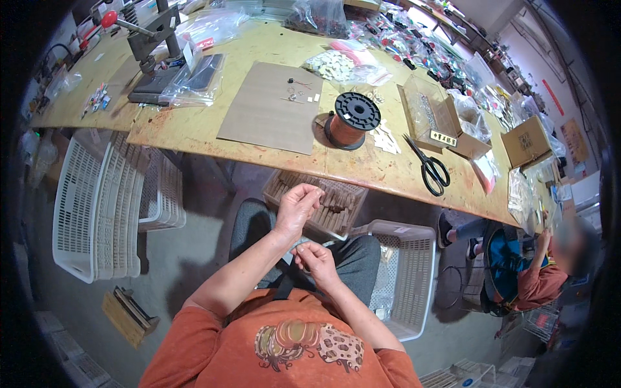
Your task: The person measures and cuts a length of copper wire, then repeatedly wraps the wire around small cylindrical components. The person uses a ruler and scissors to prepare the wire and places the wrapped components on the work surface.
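Over my lap, in front of the table edge, my left hand [296,210] is closed in a pinch; whatever its fingertips hold is too small to make out. Just below and to its right, my right hand [315,260] is also closed, thumb against fingers. A small pale strip [288,257] shows beside my right fingertips, but I cannot tell whether they grip it. Closest on the table are a black spool of copper-coloured wire [345,134] and a flat cardboard sheet [262,116] with a few tiny parts [294,97] on it.
Black-handled scissors [432,173] lie right of the spool, near an open box [427,116]. A hand press [155,48] stands at the far left. White crates [97,207] are on the floor, and a crate of wooden pieces [339,207] sits under the table. A seated person [537,278] is at right.
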